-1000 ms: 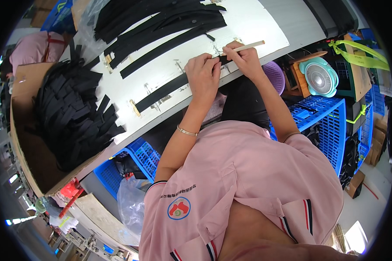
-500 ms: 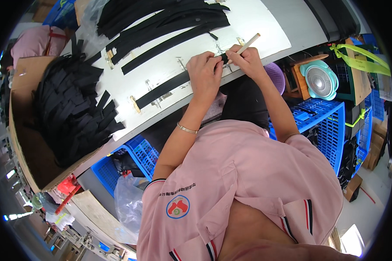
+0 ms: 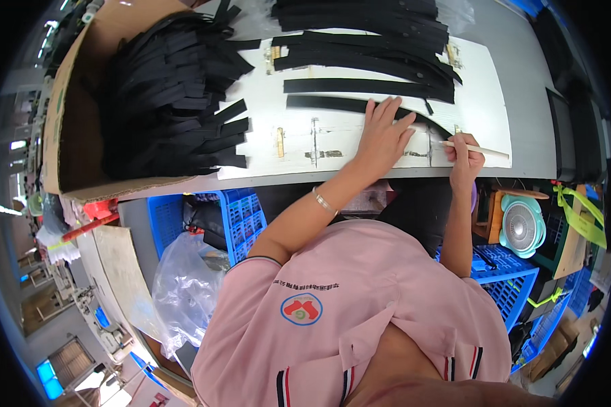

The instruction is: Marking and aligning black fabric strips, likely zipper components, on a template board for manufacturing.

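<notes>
A white board point(image 3: 499, 115) lies on the table with black fabric strips on it. My left hand point(image 3: 385, 139) rests on one strip point(image 3: 329, 103), fingers spread over its middle. That strip runs slantwise toward my right hand point(image 3: 464, 156), whose fingers are closed around a pale, slim pencil point(image 3: 489, 150) at the strip's right end. Whether they also pinch the strip is hard to see. Just beyond lies another single strip point(image 3: 353, 86). Farther back are overlapping strips point(image 3: 366, 57). Small brass-coloured pieces point(image 3: 280, 142) are fixed to the board.
A cardboard box point(image 3: 81, 88) heaped with black strips point(image 3: 170, 102) stands at the left. Blue plastic crates point(image 3: 241, 220) sit below the table edge, beside a clear plastic bag point(image 3: 183, 278). A turquoise fan point(image 3: 523, 227) is at the right.
The strip has shifted from the near brass pieces to the far side of the board, beside the others. My left hand has opened from a pinch; my right still holds the pencil. The view has turned.
</notes>
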`<state>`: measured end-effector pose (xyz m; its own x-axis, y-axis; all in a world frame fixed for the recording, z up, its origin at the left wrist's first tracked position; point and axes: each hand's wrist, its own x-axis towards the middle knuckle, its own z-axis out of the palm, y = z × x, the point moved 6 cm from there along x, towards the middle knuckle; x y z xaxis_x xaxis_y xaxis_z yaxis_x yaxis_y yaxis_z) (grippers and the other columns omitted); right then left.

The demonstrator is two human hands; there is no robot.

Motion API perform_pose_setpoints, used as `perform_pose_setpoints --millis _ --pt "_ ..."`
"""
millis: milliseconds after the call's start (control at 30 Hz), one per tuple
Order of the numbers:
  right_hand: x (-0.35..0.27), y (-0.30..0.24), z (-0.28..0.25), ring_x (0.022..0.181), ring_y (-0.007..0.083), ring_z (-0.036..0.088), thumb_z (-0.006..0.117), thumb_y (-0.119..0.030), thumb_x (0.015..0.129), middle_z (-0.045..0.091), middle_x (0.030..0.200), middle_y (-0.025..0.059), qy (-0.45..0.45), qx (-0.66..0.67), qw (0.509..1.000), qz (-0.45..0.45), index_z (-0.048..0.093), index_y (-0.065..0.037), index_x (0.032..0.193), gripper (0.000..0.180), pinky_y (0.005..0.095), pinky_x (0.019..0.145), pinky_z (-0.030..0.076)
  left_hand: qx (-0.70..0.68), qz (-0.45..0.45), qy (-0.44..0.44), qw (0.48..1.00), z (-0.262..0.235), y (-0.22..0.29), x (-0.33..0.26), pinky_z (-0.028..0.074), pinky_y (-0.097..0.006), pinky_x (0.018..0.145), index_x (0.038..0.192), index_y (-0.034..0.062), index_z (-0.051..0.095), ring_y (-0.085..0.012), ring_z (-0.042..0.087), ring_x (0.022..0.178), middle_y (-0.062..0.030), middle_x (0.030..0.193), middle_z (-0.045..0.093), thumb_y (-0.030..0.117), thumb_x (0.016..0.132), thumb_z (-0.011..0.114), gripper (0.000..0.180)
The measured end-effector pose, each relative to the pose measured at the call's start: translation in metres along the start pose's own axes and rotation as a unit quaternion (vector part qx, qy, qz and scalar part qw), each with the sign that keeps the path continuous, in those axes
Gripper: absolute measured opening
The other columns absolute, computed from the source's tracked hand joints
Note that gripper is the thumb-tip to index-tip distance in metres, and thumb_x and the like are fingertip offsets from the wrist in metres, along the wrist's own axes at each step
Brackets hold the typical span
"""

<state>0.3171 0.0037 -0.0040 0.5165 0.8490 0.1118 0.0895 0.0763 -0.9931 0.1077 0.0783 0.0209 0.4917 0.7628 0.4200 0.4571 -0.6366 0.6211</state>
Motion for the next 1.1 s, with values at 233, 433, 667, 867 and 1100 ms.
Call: perform_pose_setpoints --millis 233,433,667,867,1100 --pt "0.002 -0.002 0.003 0.060 0.0033 0.052 0.065 -0.016 0.102 0.066 0.073 0.0017 -0.009 -0.027 1.000 -0.013 0.072 -0.001 0.093 0.018 0.0183 0.055 0.040 -0.028 0.000 -0.007 1.000 -0.022 -0.034 0.035 0.022 -0.057 0.123 0.127 0.0058 0.068 -0.0410 0.040 0.144 -0.0237 0.149 0.050 0.021 0.094 0.069 0.037" --pt "0.002 -0.001 0.004 0.060 0.0030 0.050 0.066 -0.018 0.102 0.064 0.072 0.0008 -0.012 -0.031 0.999 -0.008 0.072 -0.001 0.092 0.020 0.0181 0.056 0.038 0.157 -0.097 0.081 0.980 -0.123 -0.083 -0.055 0.018 -0.059 0.124 0.136 0.0111 0.064 -0.0378 0.039 0.146 -0.0170 0.149 0.051 0.001 0.085 0.059 0.052" --pt "0.003 -0.002 0.006 0.060 0.0030 0.049 0.066 -0.017 0.102 0.064 0.072 0.0011 -0.014 -0.035 0.999 -0.010 0.072 -0.001 0.092 0.020 0.0186 0.055 0.038 0.276 -0.236 0.158 0.918 -0.223 -0.145 -0.114 0.030 -0.056 0.118 0.111 0.0044 0.073 -0.0359 0.060 0.125 -0.0147 0.125 0.070 0.013 0.094 0.065 0.021" --pt "0.004 -0.009 0.013 0.060 0.0031 0.048 0.065 -0.017 0.102 0.063 0.071 0.0010 -0.022 -0.046 0.998 -0.026 0.072 0.000 0.097 0.019 0.0192 0.055 0.037 0.142 -0.028 0.103 0.984 -0.145 -0.085 -0.058 0.050 -0.046 0.075 0.096 0.0054 0.070 -0.0353 0.067 0.087 -0.0136 0.094 0.071 0.005 0.086 0.059 0.015" --pt "-0.028 -0.035 0.042 0.082 0.0121 0.063 0.057 -0.017 0.106 0.074 0.098 0.0088 -0.020 -0.084 0.993 -0.083 0.069 -0.001 0.122 0.025 0.0265 0.073 0.050 -0.039 -0.040 0.029 0.998 -0.031 -0.011 -0.005 0.054 -0.039 0.081 0.099 0.0048 0.076 -0.0303 0.067 0.093 -0.0108 0.094 0.071 0.011 0.089 0.070 0.013"
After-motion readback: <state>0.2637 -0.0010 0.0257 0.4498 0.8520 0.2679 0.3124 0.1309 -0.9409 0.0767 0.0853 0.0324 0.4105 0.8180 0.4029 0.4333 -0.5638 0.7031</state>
